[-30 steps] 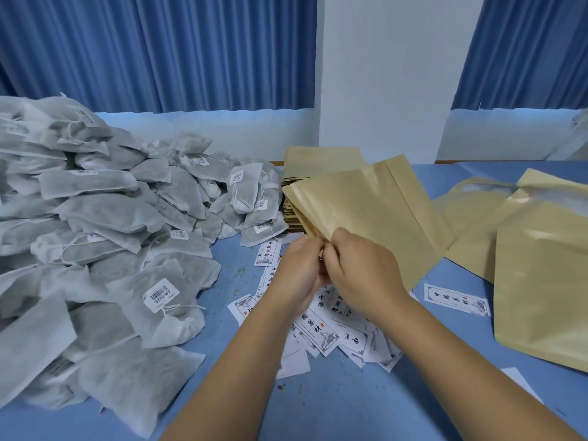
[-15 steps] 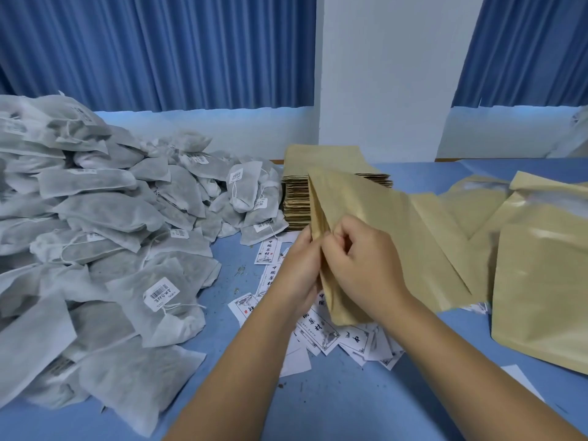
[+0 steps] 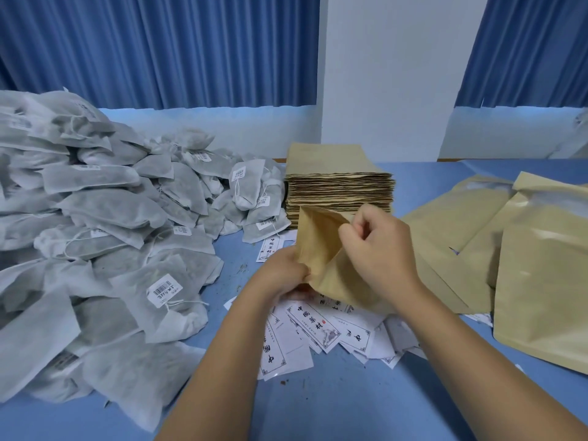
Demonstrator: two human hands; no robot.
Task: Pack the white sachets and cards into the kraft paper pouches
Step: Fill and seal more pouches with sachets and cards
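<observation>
While the left hand (image 3: 283,272) and right hand (image 3: 378,249) pinch an unfilled kraft pouch (image 3: 321,246) open, many sachets (image 3: 111,218) wait left of the pouch stack (image 3: 337,186), seemingly packed pouches (image 3: 541,281) right.

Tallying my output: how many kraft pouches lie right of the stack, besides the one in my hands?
3 show: a large pouch nearest, at the right edge; a far pouch right of the stack; a middle pouch wedged between them. They overlap, so more may be hidden.
</observation>
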